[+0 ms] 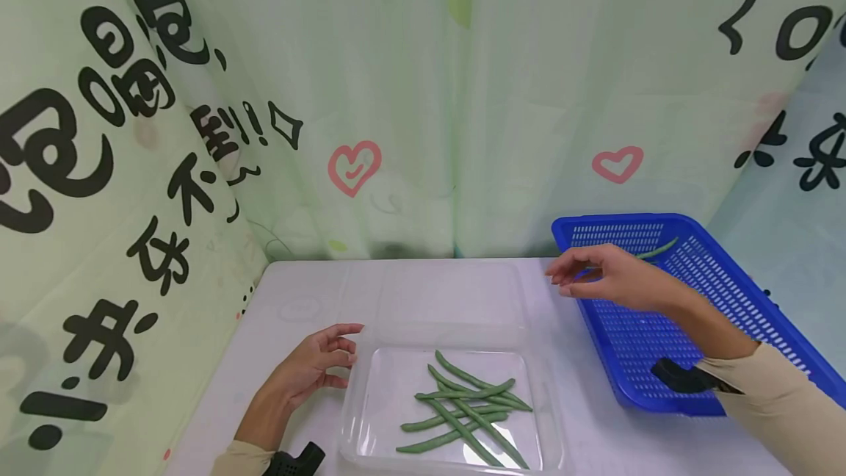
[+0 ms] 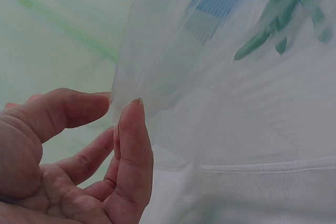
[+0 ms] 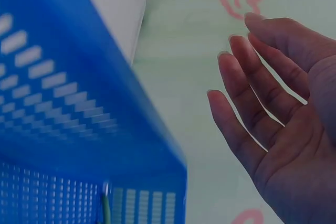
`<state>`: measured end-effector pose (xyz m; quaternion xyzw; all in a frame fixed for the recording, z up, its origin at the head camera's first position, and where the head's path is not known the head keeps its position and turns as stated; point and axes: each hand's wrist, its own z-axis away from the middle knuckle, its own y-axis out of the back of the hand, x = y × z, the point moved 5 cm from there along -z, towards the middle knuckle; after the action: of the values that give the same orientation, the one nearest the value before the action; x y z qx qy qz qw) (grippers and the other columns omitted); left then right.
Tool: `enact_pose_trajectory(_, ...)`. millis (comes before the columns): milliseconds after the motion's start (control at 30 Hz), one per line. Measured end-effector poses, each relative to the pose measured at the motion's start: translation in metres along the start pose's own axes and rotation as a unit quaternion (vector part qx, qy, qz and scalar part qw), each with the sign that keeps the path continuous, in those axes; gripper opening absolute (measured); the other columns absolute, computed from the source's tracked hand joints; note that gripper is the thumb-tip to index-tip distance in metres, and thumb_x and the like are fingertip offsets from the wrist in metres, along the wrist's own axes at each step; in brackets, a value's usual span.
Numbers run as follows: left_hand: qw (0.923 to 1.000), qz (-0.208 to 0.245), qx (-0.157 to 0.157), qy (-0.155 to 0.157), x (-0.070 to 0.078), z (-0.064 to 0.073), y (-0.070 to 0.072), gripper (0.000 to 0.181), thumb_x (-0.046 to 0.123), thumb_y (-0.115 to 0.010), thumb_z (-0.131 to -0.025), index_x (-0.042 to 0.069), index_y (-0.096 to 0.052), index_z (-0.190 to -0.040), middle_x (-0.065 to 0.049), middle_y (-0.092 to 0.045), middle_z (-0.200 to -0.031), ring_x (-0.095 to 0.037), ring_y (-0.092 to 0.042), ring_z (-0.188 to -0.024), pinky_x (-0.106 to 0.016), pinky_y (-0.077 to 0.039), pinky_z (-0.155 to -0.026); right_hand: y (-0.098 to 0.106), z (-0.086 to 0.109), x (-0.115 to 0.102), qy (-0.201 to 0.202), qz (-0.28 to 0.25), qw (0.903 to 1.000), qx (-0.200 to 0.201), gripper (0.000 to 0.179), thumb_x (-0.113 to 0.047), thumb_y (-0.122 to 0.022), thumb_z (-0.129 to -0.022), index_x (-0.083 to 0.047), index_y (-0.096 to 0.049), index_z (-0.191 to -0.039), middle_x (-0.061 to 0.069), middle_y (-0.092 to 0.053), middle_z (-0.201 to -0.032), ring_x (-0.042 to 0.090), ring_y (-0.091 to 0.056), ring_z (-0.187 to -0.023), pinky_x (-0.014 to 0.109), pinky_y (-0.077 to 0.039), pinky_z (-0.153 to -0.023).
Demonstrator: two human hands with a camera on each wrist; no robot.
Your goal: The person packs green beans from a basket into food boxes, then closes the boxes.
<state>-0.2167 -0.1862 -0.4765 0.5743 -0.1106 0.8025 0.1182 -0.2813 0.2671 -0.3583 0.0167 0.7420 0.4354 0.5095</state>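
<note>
A clear plastic container [image 1: 357,417] holds several green beans [image 1: 463,406] lying crossed on its floor. My left hand [image 1: 320,366] is at the container's left side, its loosely bent fingertips right at the wall. In the left wrist view, the thumb and fingers are close to the clear plastic edge. My right hand [image 1: 611,278] hovers over the left rim of a blue perforated basket [image 1: 747,281], holding nothing, its fingers apart and relaxed in the right wrist view. Behind that hand, a green bean [image 1: 657,249] shows inside the basket, partly hidden.
A clear lid [image 1: 449,292] lies behind the container on the white tabletop [image 1: 297,300]. Pale green curtains [image 1: 410,79] with black writing and pink hearts enclose the table at the back and sides. The basket takes up the right side.
</note>
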Motion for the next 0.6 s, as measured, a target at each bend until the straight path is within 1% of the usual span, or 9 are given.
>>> enact_pose_trajectory(167,1.0,0.002,0.0,0.002,0.0,0.001,0.0,0.062,0.001,-0.063,-0.093,-0.003,-0.04,-0.151,-0.003,-0.054,-0.103,-0.014,-0.06,-0.085,-0.027,-0.059,-0.064,0.017,0.006,0.021,-0.024,0.009,0.9993,0.027,0.023,-0.012,-0.072,-0.094,-0.009,-0.07,-0.117,0.009,-0.071,-0.108,0.014,-0.069,-0.097,0.022,-0.058,-0.082)
enact_pose_trajectory(333,1.0,0.003,0.001,0.003,-0.001,0.001,0.001,0.062,0.002,-0.064,-0.093,-0.002,-0.041,-0.151,-0.003,-0.054,-0.103,-0.015,-0.06,-0.086,-0.027,-0.059,-0.064,0.03,0.01,0.043,-0.026,0.024,0.9979,0.054,0.029,-0.009,-0.072,-0.094,-0.003,-0.068,-0.121,0.015,-0.071,-0.11,0.015,-0.069,-0.096,0.022,-0.058,-0.079)
enact_pose_trajectory(500,1.0,0.002,0.002,0.003,-0.001,0.001,0.002,0.061,0.001,-0.063,-0.093,-0.001,-0.042,-0.15,-0.004,-0.054,-0.103,-0.015,-0.06,-0.086,-0.027,-0.059,-0.064,0.043,0.015,0.066,-0.032,0.036,0.9964,0.07,0.032,-0.009,-0.073,-0.093,-0.003,-0.067,-0.124,0.015,-0.071,-0.111,0.013,-0.068,-0.096,0.021,-0.057,-0.078)
enact_pose_trajectory(600,1.0,0.002,0.001,0.002,-0.001,0.001,0.001,0.062,0.002,-0.064,-0.093,-0.001,-0.042,-0.15,-0.004,-0.054,-0.103,-0.015,-0.06,-0.086,-0.027,-0.059,-0.064,0.05,0.018,0.08,-0.038,0.04,0.9958,0.073,0.033,-0.011,-0.073,-0.093,-0.004,-0.066,-0.125,0.012,-0.071,-0.111,0.014,-0.069,-0.096,0.021,-0.057,-0.079)
